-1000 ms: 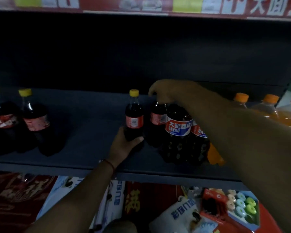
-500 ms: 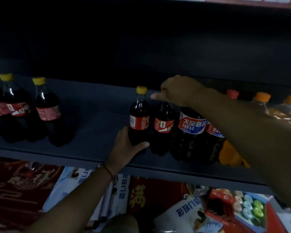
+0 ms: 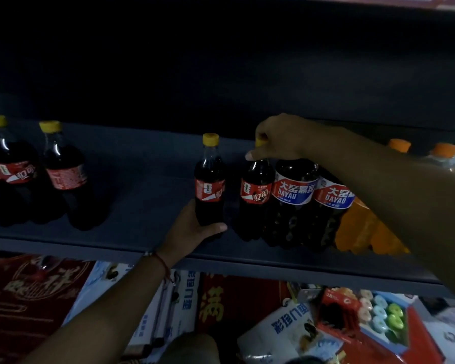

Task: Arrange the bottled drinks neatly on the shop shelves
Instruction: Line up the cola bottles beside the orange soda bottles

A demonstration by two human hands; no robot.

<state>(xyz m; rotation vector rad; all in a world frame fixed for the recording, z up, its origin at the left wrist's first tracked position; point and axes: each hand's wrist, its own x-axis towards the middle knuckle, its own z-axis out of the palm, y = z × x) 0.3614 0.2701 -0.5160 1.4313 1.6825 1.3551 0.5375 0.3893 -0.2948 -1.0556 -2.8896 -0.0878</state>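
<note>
1. While both hands are busy at the shelf [image 3: 147,179], the job looks partly done: at centre right of the frame a tight group already stands upright, made of a small cola [image 3: 255,190], two Dayao bottles [image 3: 294,195] and orange bottles [image 3: 363,227] touching one another.
2. The left hand [image 3: 192,232] wraps its fingers and thumb round the base of a loose cola [image 3: 210,185], which stands just beside that group with a narrow gap between.
3. The right hand [image 3: 279,137] curls over the yellow cap of the small cola at the group's left end and pinches it.
4. At the far left of the frame, two more colas [image 3: 63,166] stand well apart from the group, with bare shelf between; these still seem to need moving in.
5. My judgement: closing the gap comes first, then gathering the left pair and turning labels forward.
6. Below the shelf lie boxed goods [image 3: 373,319], not part of the row.
</note>
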